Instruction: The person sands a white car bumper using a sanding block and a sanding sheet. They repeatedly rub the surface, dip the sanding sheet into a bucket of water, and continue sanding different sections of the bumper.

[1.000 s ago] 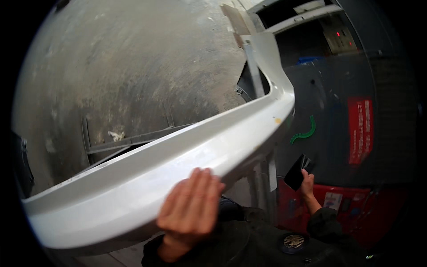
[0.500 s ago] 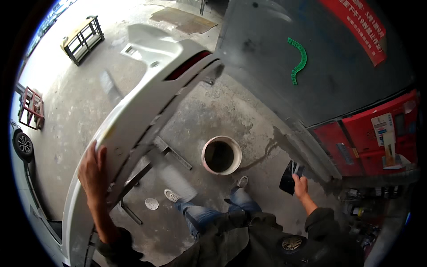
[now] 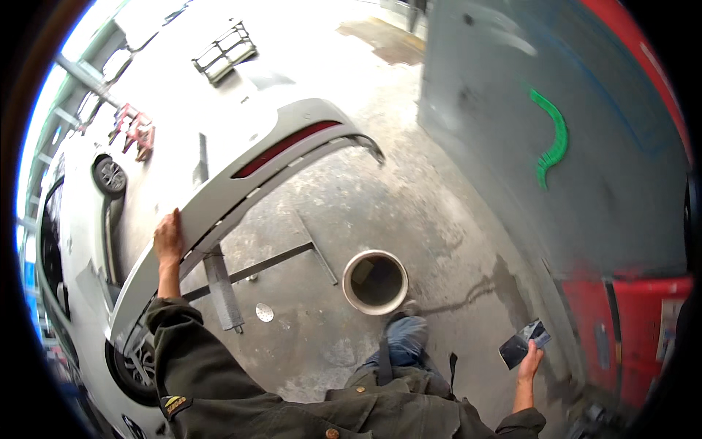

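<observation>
A pale grey-white car bumper (image 3: pixel 208 208) with a long red reflector stretches diagonally on my left. My left hand (image 3: pixel 168 240) is closed over its outer edge, with the fingertips on the painted face. At my lower right, away from the bumper, my right hand (image 3: pixel 529 363) pinches a thin black sheet (image 3: pixel 515 353), which looks like sandpaper; one part of it shines grey. Below the bumper shows a metal stand (image 3: pixel 270 262) with a grey padded arm (image 3: pixel 222 290). Between my hands, a round pale bucket (image 3: pixel 349 294) stands on the floor with dark contents.
A dark grey panel (image 3: pixel 482 139) with a green curved strip (image 3: pixel 557 132) rises on the right, above a red cabinet (image 3: pixel 643 322). Cars, one with a visible wheel (image 3: pixel 111 175), stand at left. A perforated white disc (image 3: pixel 264 312) lies near the stand. Farther off is a rack (image 3: pixel 225 53).
The whole view has swung round, bringing more of the cars in. My left hand still grips the bumper. My right hand, with the black sheet, now sits lower and farther right in view.
</observation>
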The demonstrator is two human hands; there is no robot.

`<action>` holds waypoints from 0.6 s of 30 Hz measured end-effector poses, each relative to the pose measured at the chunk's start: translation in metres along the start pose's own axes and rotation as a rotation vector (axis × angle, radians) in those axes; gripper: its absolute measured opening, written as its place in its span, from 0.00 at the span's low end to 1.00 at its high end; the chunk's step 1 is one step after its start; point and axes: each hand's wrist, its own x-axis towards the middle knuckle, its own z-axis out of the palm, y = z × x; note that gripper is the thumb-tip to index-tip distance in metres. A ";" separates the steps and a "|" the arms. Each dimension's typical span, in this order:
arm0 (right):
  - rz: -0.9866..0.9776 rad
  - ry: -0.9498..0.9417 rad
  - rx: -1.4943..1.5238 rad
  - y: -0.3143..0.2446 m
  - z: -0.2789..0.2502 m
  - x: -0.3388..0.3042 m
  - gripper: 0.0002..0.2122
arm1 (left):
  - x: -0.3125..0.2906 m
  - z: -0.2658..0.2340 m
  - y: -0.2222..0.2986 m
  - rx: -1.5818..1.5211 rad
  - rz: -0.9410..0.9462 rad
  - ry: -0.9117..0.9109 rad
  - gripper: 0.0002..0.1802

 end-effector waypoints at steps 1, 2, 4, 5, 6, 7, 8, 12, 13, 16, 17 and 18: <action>0.013 -0.025 0.086 -0.006 0.012 0.025 0.22 | 0.003 0.001 0.012 0.012 -0.027 -0.018 0.38; 0.023 -0.117 0.085 -0.016 0.026 0.049 0.22 | 0.002 -0.001 0.012 0.016 -0.064 -0.027 0.39; 0.033 -0.266 0.062 -0.052 0.059 0.100 0.21 | 0.008 -0.005 0.038 0.019 -0.179 -0.147 0.42; 0.038 -0.277 0.124 -0.072 0.089 0.119 0.20 | 0.009 -0.013 0.042 0.030 -0.229 -0.154 0.41; 0.047 -0.297 0.184 -0.093 0.123 0.134 0.19 | 0.007 -0.022 0.043 0.047 -0.284 -0.160 0.41; 0.053 -0.304 0.239 -0.112 0.147 0.153 0.18 | 0.007 -0.024 0.045 0.048 -0.334 -0.170 0.41; 0.113 -0.355 0.300 -0.104 0.175 0.186 0.16 | 0.008 -0.023 0.042 0.063 -0.351 -0.162 0.36; 0.276 -0.678 0.549 -0.192 0.270 0.242 0.17 | 0.005 -0.018 0.052 0.134 -0.364 -0.130 0.31; 0.302 -0.733 0.577 -0.203 0.294 0.263 0.18 | 0.005 -0.011 0.053 0.138 -0.374 -0.104 0.30; 0.340 -0.861 0.598 -0.254 0.368 0.308 0.18 | 0.005 -0.004 0.054 0.177 -0.452 -0.143 0.29; 0.374 -0.929 0.595 -0.271 0.394 0.322 0.18 | 0.004 -0.006 0.054 0.200 -0.488 -0.176 0.28; 0.400 -0.993 0.596 -0.289 0.421 0.334 0.18 | 0.008 -0.006 0.063 0.188 -0.520 -0.187 0.28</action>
